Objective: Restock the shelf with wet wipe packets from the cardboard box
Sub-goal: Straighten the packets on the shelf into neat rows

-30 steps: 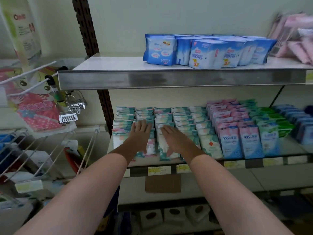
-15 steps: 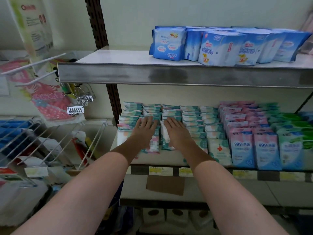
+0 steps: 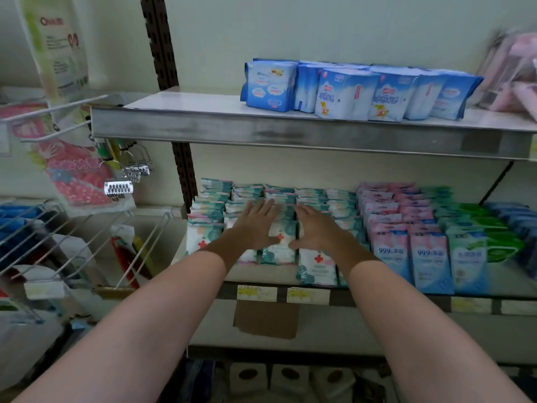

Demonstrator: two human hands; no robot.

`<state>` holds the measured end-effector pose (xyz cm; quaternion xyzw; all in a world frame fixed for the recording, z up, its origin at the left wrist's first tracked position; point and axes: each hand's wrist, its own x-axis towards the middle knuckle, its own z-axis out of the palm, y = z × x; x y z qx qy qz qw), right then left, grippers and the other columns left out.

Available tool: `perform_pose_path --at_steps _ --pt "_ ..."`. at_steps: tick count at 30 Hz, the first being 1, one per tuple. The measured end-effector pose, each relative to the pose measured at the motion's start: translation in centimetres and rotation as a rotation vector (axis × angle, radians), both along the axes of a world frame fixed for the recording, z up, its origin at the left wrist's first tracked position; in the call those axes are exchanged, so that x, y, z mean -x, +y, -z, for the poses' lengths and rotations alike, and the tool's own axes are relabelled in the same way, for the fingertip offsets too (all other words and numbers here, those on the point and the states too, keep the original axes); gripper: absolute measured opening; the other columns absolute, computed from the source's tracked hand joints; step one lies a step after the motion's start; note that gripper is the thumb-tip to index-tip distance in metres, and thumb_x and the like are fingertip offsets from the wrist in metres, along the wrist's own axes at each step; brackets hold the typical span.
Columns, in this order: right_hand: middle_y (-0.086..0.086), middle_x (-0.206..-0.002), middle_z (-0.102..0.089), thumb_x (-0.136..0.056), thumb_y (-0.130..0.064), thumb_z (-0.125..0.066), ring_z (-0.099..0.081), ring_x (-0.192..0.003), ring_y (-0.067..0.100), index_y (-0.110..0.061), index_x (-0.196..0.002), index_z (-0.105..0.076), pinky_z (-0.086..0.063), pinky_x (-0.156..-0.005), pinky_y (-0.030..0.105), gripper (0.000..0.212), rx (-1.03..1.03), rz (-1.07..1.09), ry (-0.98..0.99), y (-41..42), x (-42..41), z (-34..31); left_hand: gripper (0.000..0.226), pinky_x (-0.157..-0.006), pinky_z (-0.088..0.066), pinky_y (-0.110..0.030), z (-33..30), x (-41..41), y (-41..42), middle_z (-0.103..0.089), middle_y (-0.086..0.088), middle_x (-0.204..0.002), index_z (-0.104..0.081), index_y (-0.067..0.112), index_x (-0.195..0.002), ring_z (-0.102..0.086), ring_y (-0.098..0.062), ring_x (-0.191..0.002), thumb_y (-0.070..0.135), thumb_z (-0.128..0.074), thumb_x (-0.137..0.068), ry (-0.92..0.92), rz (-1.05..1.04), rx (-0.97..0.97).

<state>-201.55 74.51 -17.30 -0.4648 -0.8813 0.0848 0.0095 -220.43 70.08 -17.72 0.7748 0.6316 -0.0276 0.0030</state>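
Both hands flat on the teal-white wipe packets [image 3: 280,251] on the middle shelf [image 3: 261,276], centre frame. Left hand [image 3: 254,225] at 9 o'clock of the right hand [image 3: 315,228], near, not touching. Fingers of both straight, spread narrow, pointing to 12 o'clock, lying on the packet tops; thumbs angled inward toward a front packet with a red cross. No curl, no pinch. Packets in upright rows, filling the shelf's left part. Pink packets [image 3: 390,248] at 3 o'clock of the right hand, then green packets [image 3: 467,257] further right. Blue packs [image 3: 345,93] on the upper shelf [image 3: 261,130] at 12 o'clock. Wire rack [image 3: 72,242] at 9 o'clock. Price tags [image 3: 257,292] at 6 o'clock on the shelf edge. Cardboard box: cannot tell where; only a brown cardboard piece [image 3: 266,319] below the tags.
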Motion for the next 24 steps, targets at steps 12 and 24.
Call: perform_pose_path --at_steps 12,24 --pt "0.010 -0.167 0.003 -0.060 -0.053 -0.090 0.001 -0.154 0.022 -0.008 -0.159 0.002 -0.002 -0.123 0.036 0.143 -0.017 -0.047 -0.154 0.3 -3.1 2.2 0.126 -0.120 0.000 -0.055 2.5 -2.7 2.1 0.018 -0.016 -0.161 0.017 0.011 -0.153 0.010 -0.039 -0.148 0.058 -0.072 -0.078 0.197 -0.052 0.095" --pt "0.005 -0.167 0.001 -0.066 -0.048 -0.088 0.000 -0.154 0.022 -0.011 -0.159 0.001 -0.006 -0.125 0.040 0.134 -0.149 -0.013 -0.140 1.2 -2.4 2.2 0.123 -0.120 0.003 -0.053 2.6 -3.0 1.7 0.018 -0.017 -0.161 0.018 0.010 -0.153 0.011 -0.039 -0.148 0.055 -0.071 -0.081 0.191 -0.058 0.078"
